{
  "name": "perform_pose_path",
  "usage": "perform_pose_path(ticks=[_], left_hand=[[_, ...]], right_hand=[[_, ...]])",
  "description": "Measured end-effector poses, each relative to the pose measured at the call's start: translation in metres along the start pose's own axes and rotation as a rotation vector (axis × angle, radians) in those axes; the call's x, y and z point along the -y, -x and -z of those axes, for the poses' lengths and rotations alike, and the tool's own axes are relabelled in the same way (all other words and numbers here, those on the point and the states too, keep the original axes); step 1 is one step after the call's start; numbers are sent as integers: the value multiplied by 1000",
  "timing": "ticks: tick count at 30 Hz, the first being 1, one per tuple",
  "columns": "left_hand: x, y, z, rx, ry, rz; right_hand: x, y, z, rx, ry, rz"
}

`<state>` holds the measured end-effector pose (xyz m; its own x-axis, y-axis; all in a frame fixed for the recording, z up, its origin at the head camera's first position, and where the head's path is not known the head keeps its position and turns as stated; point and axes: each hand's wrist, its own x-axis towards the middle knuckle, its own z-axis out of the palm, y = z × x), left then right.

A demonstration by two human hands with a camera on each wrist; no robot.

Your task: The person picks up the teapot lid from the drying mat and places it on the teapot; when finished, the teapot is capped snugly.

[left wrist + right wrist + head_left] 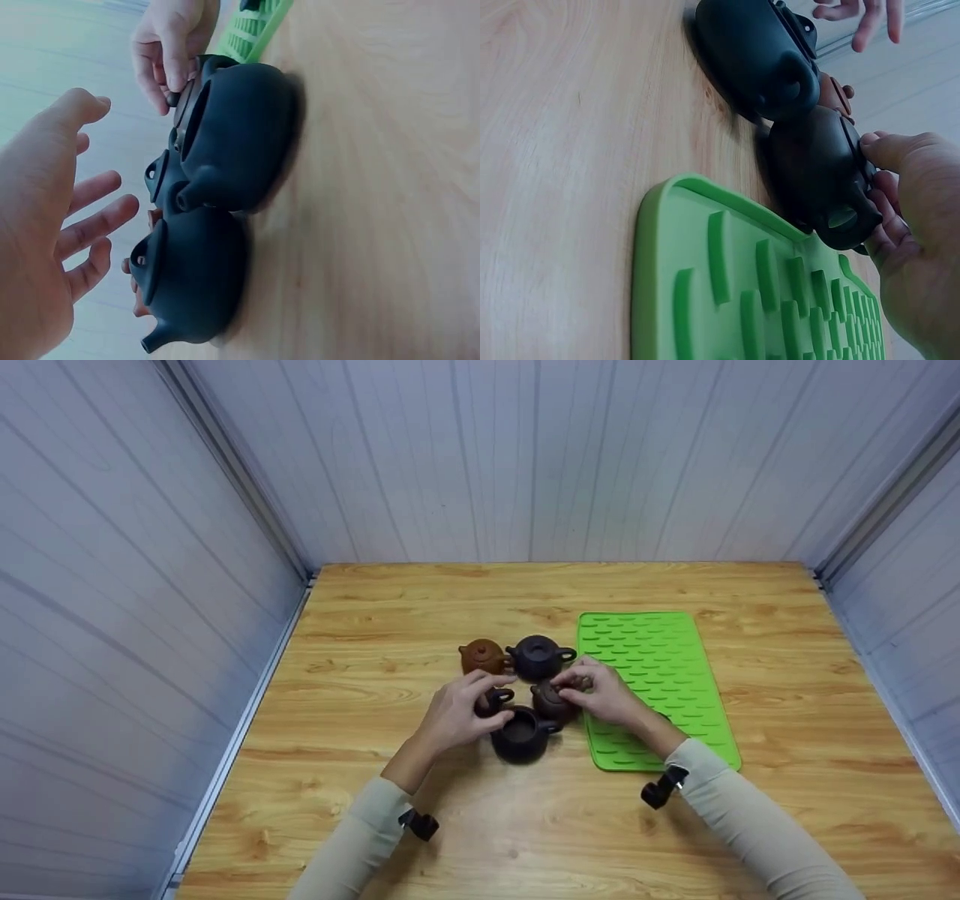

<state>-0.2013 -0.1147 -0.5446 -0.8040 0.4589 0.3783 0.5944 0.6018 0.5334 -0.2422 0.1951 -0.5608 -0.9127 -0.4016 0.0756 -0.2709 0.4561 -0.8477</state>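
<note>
My left hand hovers with loosely bent fingers over a dark lidded teapot, holding nothing. Thumb and fingers of my right hand pinch the lid of a dark brown teapot, which stands at the mat's left edge. Between the hands, nearest me, is a black teapot without its lid, its round mouth facing up. Behind these stand an orange-brown teapot and another black teapot with its lid on.
A green ridged mat lies to the right of the teapots, under my right forearm. A small dark object on it is mostly hidden behind that wrist. Pale panel walls enclose the wooden table at the back and sides.
</note>
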Motion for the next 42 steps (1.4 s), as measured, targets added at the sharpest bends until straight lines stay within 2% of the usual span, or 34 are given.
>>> perform_pose_path(ticks=[12, 18, 22, 27, 32, 39, 42], left_hand=[[5, 26, -10, -96, 33, 54], [10, 37, -17, -45, 99, 60], [10, 42, -24, -24, 74, 31], [12, 46, -31, -28, 56, 15], [11, 46, -32, -13, 54, 38], [12, 49, -35, -21, -41, 82], [13, 50, -36, -34, -44, 92]], right_hand=[[0, 2, 1, 12, -1, -12], [1, 1, 1, 9, 1, 21], [1, 1, 1, 10, -3, 19], [2, 2, 1, 14, -6, 10], [3, 3, 2, 7, 8, 10], [3, 3, 2, 12, 26, 16], [4, 4, 2, 16, 32, 24]])
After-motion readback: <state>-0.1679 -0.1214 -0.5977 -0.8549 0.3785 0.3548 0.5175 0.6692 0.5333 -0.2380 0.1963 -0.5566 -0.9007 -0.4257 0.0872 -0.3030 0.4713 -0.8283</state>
